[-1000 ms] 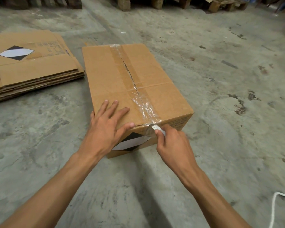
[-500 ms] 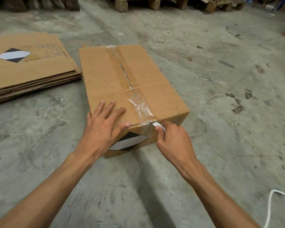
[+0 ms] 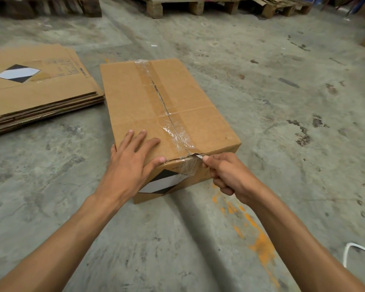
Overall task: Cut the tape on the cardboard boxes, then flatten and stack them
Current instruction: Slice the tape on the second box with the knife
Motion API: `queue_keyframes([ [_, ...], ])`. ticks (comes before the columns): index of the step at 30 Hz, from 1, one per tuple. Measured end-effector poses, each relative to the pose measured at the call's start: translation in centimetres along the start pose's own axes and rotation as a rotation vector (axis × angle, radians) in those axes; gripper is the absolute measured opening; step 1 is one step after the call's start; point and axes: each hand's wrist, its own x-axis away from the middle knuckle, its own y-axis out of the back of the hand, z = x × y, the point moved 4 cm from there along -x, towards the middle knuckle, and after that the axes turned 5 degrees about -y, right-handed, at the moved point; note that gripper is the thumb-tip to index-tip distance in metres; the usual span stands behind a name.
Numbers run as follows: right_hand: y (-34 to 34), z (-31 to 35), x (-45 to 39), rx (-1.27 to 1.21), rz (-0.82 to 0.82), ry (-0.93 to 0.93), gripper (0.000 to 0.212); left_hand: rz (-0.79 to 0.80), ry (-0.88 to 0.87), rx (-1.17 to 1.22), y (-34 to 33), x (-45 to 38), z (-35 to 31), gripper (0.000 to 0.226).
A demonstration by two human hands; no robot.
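Cardboard box sits closed on the concrete floor, centre of view, long axis running away from the camera. Clear tape runs down the top seam and wraps over the near edge onto the front face. Tape looks wrinkled and lifted near that edge; the seam shows as a dark line further up.

Left hand lies flat, fingers spread, on the near left part of the box top, thumb hooked over the front edge. Empty, just pressing down.

Right hand is curled in a fist around a small white blade; only the tip shows, touching the tape at the near top edge, just right of the seam. Cannot tell what kind of cutter it is.

Black-and-white diamond label on the front face, partly behind the left wrist.

Stack of flattened boxes lies to the left, near the box but apart from it. Pallets along the far edge. White cable at lower right. Orange paint marks on the floor under the right forearm.
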Motion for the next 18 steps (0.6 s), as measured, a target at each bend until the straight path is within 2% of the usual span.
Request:
queue_keyframes([
  [2,0.0,0.1,0.1,0.033,-0.033,0.02,0.029,0.005,0.011,-0.019,0.1,0.0,-0.3,0.065],
  [3,0.1,0.2,0.1,0.13,-0.092,0.072,0.032,-0.002,0.018,-0.038,0.3,-0.1,-0.6,0.064],
  [6,-0.2,0.7,0.6,0.667,-0.358,0.352,0.03,0.01,0.092,-0.113,0.4,-1.0,-2.0,0.076],
  [8,-0.5,0.7,0.9,0.858,-0.455,0.42,0.024,0.058,0.137,-0.185,-0.5,-1.5,-3.0,0.089],
  [11,-0.2,0.4,1.0,0.897,-0.489,0.397,0.026,0.047,0.156,-0.279,-1.6,-1.5,-3.5,0.094],
  [15,-0.5,0.6,0.8,0.828,-0.437,0.373,0.038,0.034,0.184,-0.215,-1.3,-2.0,-3.1,0.09],
  [18,0.4,1.3,0.6,0.798,-0.328,0.367,0.04,0.013,0.07,-0.213,-1.3,-2.8,-3.6,0.083],
])
